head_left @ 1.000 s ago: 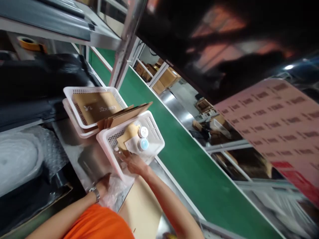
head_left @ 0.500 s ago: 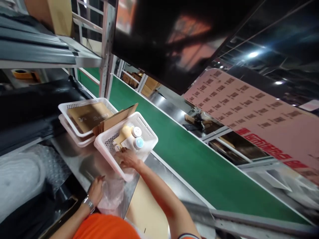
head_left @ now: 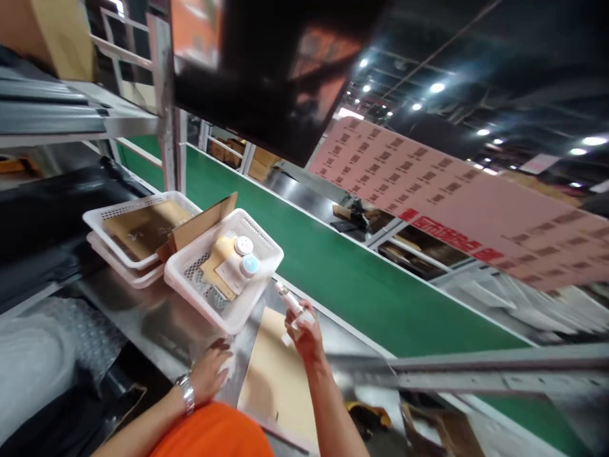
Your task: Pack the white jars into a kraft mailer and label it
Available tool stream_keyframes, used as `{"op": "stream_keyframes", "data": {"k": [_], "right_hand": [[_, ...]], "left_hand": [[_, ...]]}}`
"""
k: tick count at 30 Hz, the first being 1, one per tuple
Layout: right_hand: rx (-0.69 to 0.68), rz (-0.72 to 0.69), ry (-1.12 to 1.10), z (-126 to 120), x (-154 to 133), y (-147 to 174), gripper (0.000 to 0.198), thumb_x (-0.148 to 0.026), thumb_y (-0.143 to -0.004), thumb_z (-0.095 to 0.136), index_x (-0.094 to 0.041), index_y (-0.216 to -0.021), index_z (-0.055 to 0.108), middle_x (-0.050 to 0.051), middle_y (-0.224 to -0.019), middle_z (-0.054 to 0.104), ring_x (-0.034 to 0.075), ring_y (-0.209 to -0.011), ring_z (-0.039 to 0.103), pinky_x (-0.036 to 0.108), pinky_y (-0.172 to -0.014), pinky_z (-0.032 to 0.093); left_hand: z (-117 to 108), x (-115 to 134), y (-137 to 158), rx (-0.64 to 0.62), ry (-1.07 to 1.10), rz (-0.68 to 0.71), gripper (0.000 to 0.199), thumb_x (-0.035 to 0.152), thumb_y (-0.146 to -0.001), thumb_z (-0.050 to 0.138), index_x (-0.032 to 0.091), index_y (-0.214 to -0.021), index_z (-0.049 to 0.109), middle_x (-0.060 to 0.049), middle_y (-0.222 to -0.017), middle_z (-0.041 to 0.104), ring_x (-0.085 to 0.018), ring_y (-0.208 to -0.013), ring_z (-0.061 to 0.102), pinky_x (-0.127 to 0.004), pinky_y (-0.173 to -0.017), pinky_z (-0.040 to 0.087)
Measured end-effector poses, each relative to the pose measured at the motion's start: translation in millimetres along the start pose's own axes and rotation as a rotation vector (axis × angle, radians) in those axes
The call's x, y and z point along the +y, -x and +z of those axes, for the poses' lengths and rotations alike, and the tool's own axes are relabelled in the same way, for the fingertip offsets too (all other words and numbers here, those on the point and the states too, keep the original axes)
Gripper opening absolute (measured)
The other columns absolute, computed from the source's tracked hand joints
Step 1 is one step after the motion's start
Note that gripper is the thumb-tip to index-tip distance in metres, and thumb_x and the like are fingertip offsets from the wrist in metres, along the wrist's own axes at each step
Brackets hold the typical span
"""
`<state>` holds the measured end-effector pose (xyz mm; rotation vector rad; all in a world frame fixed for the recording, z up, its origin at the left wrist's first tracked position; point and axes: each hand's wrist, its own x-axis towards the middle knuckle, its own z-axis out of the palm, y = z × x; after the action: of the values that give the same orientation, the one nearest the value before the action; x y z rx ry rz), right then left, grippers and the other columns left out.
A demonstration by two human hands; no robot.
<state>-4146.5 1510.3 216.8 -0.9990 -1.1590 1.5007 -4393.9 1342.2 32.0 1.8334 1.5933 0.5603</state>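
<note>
My right hand (head_left: 304, 330) is closed around a slim white bottle (head_left: 291, 301) with a gold-coloured band, raised over the brown cardboard sheet (head_left: 273, 374). Its lower part is hidden by my fingers. To the left stands a white plastic basket (head_left: 195, 304). In it lie a white-lidded jar (head_left: 244, 245), a blue-lidded jar (head_left: 248, 265), a white card (head_left: 230, 271) and some yellowish-brown packaging (head_left: 209, 270). My left hand (head_left: 212, 371), with a metal watch at the wrist, is low over the metal table edge, fingers apart, beside blurred clear plastic (head_left: 230, 368).
Stacked white baskets (head_left: 95, 219) holding flat brown cardboard stand at the left, with a cardboard piece (head_left: 204, 222) upright between. Beyond runs a green conveyor belt (head_left: 309, 260). A dark screen (head_left: 266, 76) hangs above. Bubble wrap (head_left: 98, 327) lies at the lower left.
My right hand has come out of the basket and moved right, now with the white bottle in it. My left hand has shifted right, over the clear plastic. The view has turned right.
</note>
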Motion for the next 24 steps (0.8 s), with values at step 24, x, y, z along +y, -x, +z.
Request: {"op": "stream_keyframes", "data": {"k": [24], "right_hand": [[0.919,0.521,-0.312,-137.3,187.8,279.2,0.055,-0.059,-0.043,0.093,-0.034,-0.081,0.063,-0.004,-0.058,0.061,0.020,-0.044,0.058,0.035,-0.037,0.047]], "left_hand": [[139.0,145.7,-98.4,-0.602,-0.512,0.370,0.038,0.014,-0.098,0.053,0.005,-0.130,0.072,-0.030,-0.138,0.069,-0.044,-0.130,0.066,-0.056,-0.102,0.059]]}}
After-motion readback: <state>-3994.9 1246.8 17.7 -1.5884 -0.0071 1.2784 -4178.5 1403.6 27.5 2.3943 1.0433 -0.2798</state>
